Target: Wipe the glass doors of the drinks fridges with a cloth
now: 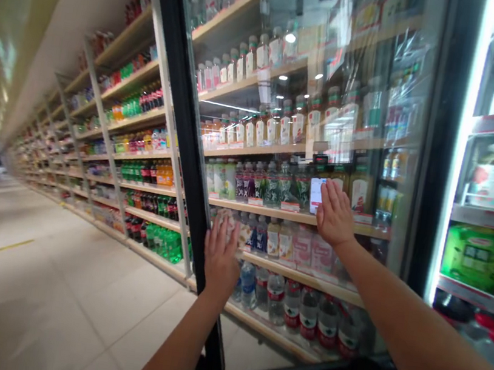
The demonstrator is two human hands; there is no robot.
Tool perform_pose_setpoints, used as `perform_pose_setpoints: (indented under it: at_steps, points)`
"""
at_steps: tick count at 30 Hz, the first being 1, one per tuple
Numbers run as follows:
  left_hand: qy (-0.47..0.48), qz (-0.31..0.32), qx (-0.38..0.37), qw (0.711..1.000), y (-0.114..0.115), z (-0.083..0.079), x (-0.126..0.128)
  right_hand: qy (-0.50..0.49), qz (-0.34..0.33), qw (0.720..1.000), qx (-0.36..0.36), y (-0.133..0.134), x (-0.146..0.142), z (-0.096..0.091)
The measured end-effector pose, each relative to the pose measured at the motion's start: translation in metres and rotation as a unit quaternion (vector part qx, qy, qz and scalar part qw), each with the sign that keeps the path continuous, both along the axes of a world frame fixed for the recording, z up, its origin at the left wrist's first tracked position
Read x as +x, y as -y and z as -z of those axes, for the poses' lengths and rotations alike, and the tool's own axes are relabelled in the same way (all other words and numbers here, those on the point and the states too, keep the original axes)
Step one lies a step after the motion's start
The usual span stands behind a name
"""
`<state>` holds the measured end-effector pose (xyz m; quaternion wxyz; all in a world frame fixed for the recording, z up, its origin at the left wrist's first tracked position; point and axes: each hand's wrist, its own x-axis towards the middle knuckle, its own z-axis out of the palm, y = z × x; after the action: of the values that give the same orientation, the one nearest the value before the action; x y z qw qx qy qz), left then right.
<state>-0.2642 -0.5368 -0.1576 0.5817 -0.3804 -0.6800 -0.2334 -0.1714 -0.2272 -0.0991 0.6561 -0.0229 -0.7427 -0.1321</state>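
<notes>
A glass cooler door (279,153) with a black frame (200,123) stands swung out in front of me. My left hand (221,264) is at the frame's inner edge, its fingers pressing a crumpled pale pinkish cloth (226,217) against the glass. Most of that cloth is hidden by the fingers. Farther right, my right hand (335,214) lies with straight fingers flat against the pane. By its fingertips is a small white and blue rectangle (316,195); whether it is a sticker or a screen, I cannot tell.
Through the glass show shelves of bottled drinks (288,184), overlaid by reflections. To the right, a lit cooler (477,214) holds jugs and a green pack (473,256). Long store shelves (122,186) run off to the left beside a pale tiled floor (52,292).
</notes>
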Motion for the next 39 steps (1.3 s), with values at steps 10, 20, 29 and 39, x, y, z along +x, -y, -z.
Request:
perform_pose_setpoints:
  at_steps: [10,20,29,39]
  points:
    - [-0.005,0.055,-0.024,0.998,-0.040,-0.024,0.004,-0.027,0.008,0.999,0.027,-0.001,-0.001,0.000]
    - [-0.048,0.055,-0.084,0.994,-0.045,-0.003,0.006,-0.023,0.014,0.999,0.021,-0.001,-0.001,0.000]
    - [-0.061,0.019,-0.088,0.994,-0.056,-0.020,0.015,-0.023,0.006,1.000,0.016,0.000,0.000,0.000]
    - [-0.058,0.015,-0.072,0.996,-0.072,-0.078,0.015,-0.022,0.020,0.999,0.021,0.000,-0.001,0.001]
